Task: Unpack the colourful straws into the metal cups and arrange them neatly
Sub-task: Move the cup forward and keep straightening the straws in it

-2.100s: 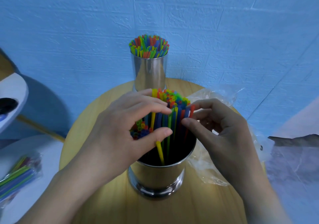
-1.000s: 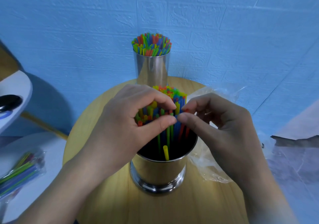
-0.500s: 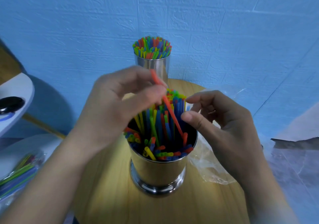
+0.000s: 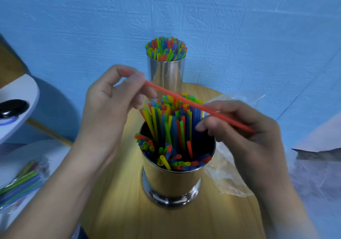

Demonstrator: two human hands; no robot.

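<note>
Left hand (image 4: 110, 98) pinches red straw (image 4: 184, 99); right hand (image 4: 243, 128) curls beneath, grip unclear. Loosely pinched, it could drop beside the cup (image 4: 171, 179).

Above and left of the near cup (image 4: 171, 179), the left hand (image 4: 110, 100) pinches 1 red straw (image 4: 193, 106); above-right, the right hand (image 4: 245, 128), fingers curled, touches its other end, grip unclear.
</note>
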